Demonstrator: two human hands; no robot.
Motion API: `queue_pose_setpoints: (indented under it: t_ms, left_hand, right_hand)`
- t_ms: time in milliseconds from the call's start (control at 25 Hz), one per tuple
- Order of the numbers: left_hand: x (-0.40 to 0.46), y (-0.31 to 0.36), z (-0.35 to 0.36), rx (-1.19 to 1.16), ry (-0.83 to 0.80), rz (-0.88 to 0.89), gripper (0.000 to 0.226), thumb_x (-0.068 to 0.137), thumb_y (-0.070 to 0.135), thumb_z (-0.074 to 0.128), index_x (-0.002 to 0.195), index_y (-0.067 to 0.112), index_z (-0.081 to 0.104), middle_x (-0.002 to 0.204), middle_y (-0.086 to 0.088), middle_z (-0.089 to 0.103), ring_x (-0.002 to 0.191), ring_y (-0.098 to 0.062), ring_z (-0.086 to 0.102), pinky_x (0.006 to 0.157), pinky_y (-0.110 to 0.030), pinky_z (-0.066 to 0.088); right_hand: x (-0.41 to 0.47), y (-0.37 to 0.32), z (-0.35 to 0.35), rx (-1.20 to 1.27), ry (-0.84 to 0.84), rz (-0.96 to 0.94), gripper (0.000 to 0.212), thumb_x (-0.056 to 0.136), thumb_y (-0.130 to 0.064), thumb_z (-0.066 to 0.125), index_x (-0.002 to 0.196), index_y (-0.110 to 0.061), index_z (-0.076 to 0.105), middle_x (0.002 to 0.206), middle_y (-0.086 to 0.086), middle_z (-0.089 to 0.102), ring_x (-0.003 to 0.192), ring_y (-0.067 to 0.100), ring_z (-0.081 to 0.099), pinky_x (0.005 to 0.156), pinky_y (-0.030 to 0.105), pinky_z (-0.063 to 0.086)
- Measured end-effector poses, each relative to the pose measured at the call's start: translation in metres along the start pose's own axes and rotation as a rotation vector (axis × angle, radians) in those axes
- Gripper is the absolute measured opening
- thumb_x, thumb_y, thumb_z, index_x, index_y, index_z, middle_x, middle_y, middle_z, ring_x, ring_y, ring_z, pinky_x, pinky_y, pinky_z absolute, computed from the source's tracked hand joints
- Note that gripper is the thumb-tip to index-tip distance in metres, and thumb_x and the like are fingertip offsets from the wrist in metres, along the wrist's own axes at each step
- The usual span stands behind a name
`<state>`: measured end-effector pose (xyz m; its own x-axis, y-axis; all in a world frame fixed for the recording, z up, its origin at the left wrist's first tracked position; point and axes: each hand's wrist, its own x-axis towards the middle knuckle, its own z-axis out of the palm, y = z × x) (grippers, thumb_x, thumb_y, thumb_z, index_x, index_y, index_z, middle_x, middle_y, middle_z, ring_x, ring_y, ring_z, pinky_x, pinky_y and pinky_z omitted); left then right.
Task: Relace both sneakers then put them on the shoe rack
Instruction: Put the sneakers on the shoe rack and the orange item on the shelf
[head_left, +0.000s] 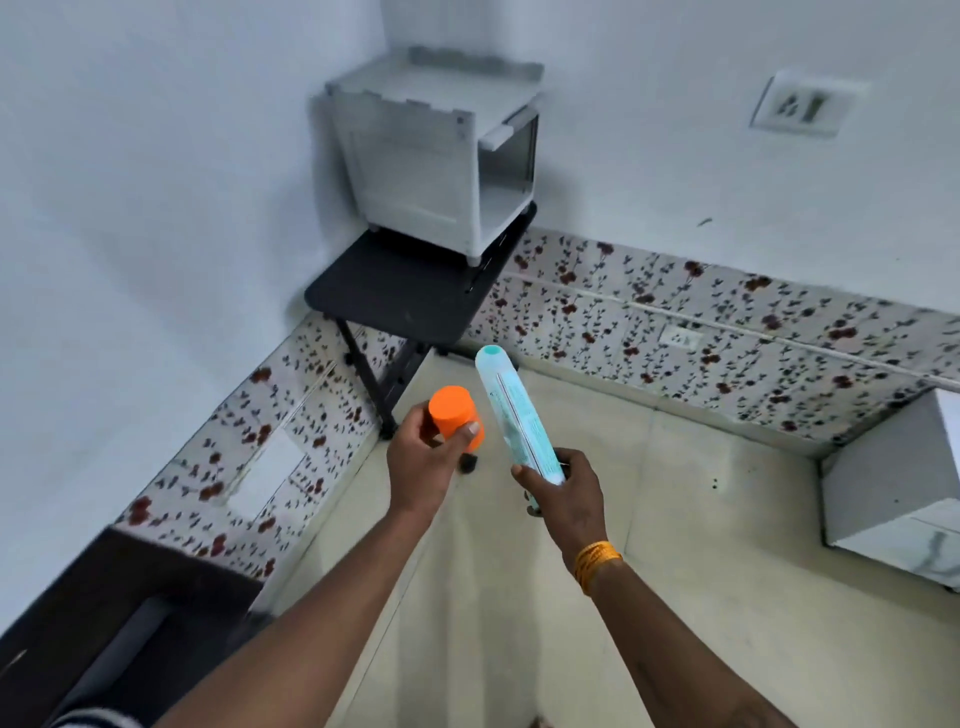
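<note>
No sneakers show in the head view. My left hand (423, 465) grips a small orange bottle (456, 415) held out over the floor. My right hand (563, 488) grips the lower end of a long teal and white tube (514, 415) that points up and away from me. A white two-tier rack (441, 150) stands on a small black folding table (400, 291) in the corner of the room, beyond both hands. Its shelves look bare from here.
Beige floor tiles (701, 545) spread out below my arms. Floral skirting tiles (675, 322) run along both walls. A white cabinet (898, 483) stands at the right, dark furniture (104, 623) at the lower left. A small black object (469, 462) lies on the floor.
</note>
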<state>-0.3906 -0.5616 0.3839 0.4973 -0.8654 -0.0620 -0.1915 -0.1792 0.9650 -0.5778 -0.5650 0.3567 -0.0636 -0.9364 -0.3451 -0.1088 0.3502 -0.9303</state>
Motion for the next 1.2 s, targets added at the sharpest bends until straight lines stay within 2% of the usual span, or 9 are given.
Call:
queue_pose_setpoints:
  t_ms: [200,400,520,640,720,840,960,1080,1200]
  left_hand:
    - [0.046,0.047,0.08,-0.027,-0.018,0.049,0.035,0.077,0.043,0.088,0.106,0.032,0.071,0.101,0.014,0.074,0.1,-0.006,0.069,0.087,-0.031,0.055]
    - [0.127,0.069,0.16,-0.041,0.006,0.06,0.036,0.078,0.039,0.089,0.108,0.029,0.07,0.101,0.013,0.074,0.097,-0.002,0.068,0.084,-0.027,0.053]
    - [0.184,0.075,0.203,-0.087,0.034,0.042,0.044,0.079,0.032,0.089,0.117,0.028,0.066,0.105,0.014,0.071,0.097,0.002,0.066,0.079,-0.019,0.048]
    - [0.248,0.083,0.242,-0.102,0.073,0.006,0.045,0.079,0.027,0.089,0.116,0.031,0.064,0.104,0.015,0.07,0.096,0.002,0.066,0.079,-0.02,0.049]
    - [0.292,0.088,0.264,-0.103,0.112,-0.001,0.047,0.077,0.027,0.089,0.118,0.032,0.065,0.107,0.013,0.072,0.099,-0.003,0.068,0.085,-0.025,0.052]
    - [0.347,0.091,0.289,-0.109,0.19,-0.038,0.048,0.076,0.026,0.089,0.118,0.032,0.066,0.11,0.012,0.073,0.104,-0.009,0.069,0.091,-0.031,0.055]
    - [0.394,0.089,0.312,-0.112,0.299,-0.066,0.046,0.078,0.02,0.088,0.118,0.029,0.068,0.107,0.012,0.074,0.099,-0.003,0.07,0.087,-0.027,0.054]
    - [0.435,0.083,0.332,-0.098,0.441,-0.092,0.04,0.079,0.018,0.089,0.114,0.025,0.069,0.102,0.012,0.074,0.093,-0.002,0.07,0.081,-0.021,0.05]
    - [0.471,0.073,0.35,-0.025,0.615,-0.143,0.042,0.078,0.025,0.089,0.113,0.024,0.068,0.099,0.013,0.072,0.092,-0.005,0.068,0.083,-0.026,0.051]
  right_hand:
    - [0.069,-0.045,-0.05,-0.025,0.019,-0.053,0.039,0.087,-0.039,0.081,0.116,-0.023,0.06,0.104,0.0,0.067,0.085,0.021,0.071,0.06,0.027,0.062]
    - [0.175,-0.079,-0.075,-0.074,0.024,-0.088,0.033,0.09,-0.031,0.074,0.118,-0.024,0.058,0.105,-0.003,0.065,0.085,0.018,0.069,0.068,0.036,0.065]
    - [0.252,-0.098,-0.076,-0.117,-0.022,-0.111,0.035,0.091,-0.03,0.069,0.123,-0.027,0.055,0.11,-0.004,0.064,0.089,0.017,0.068,0.076,0.043,0.064]
    - [0.328,-0.125,-0.075,-0.2,-0.068,-0.144,0.046,0.089,-0.036,0.067,0.13,-0.024,0.052,0.116,-0.001,0.063,0.092,0.015,0.067,0.074,0.038,0.064]
    - [0.379,-0.147,-0.071,-0.238,-0.107,-0.177,0.045,0.094,-0.033,0.066,0.134,-0.022,0.05,0.118,0.001,0.063,0.089,0.015,0.066,0.07,0.034,0.064]
    - [0.443,-0.174,-0.059,-0.307,-0.167,-0.206,0.046,0.098,-0.032,0.063,0.14,-0.022,0.046,0.12,0.002,0.063,0.087,0.013,0.066,0.063,0.028,0.06]
    - [0.505,-0.19,-0.043,-0.351,-0.243,-0.258,0.048,0.099,-0.032,0.062,0.142,-0.022,0.043,0.12,0.003,0.061,0.086,0.013,0.065,0.059,0.025,0.056]
    - [0.565,-0.2,-0.026,-0.396,-0.322,-0.346,0.046,0.098,-0.032,0.061,0.138,-0.022,0.041,0.119,0.005,0.059,0.089,0.017,0.064,0.07,0.041,0.062]
    - [0.618,-0.207,-0.008,-0.423,-0.427,-0.444,0.051,0.092,-0.03,0.062,0.138,-0.016,0.044,0.121,0.004,0.055,0.103,0.023,0.061,0.083,0.039,0.058]
